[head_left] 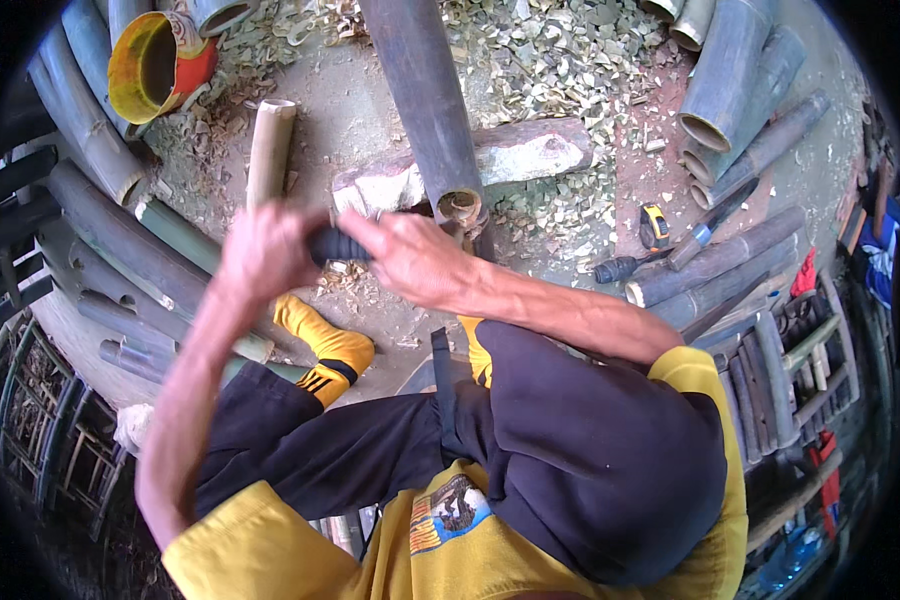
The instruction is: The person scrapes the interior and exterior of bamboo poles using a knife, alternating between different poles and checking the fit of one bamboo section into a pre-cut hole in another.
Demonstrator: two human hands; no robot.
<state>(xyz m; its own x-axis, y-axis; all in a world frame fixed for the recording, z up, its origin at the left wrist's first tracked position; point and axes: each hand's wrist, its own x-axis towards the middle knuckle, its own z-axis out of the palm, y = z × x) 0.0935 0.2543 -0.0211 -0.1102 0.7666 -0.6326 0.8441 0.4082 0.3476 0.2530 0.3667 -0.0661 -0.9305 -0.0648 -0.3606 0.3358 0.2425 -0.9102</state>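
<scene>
In front of me, my left hand (pixel 270 255) and my right hand (pixel 415 258) are closed at the two ends of a dark ribbed handle (pixel 340 245). Motion blurs the left fingers, and the rest of the tool is hidden. Just beyond my left hand shows a short pale bamboo piece (pixel 272 150); I cannot tell whether that hand touches it. A thick dark bamboo pole (pixel 425 90) slopes toward me across a pale-patched log (pixel 535 150). Its cut end lies just past my right hand.
Bamboo shavings (pixel 560 70) cover the far ground. Bamboo poles (pixel 135 225) lie at the left, and more poles (pixel 735 75) at the right. A yellow tape measure (pixel 655 226) and a ribbed-handled tool (pixel 625 268) lie right of me. A yellow-red bucket (pixel 160 68) stands far left.
</scene>
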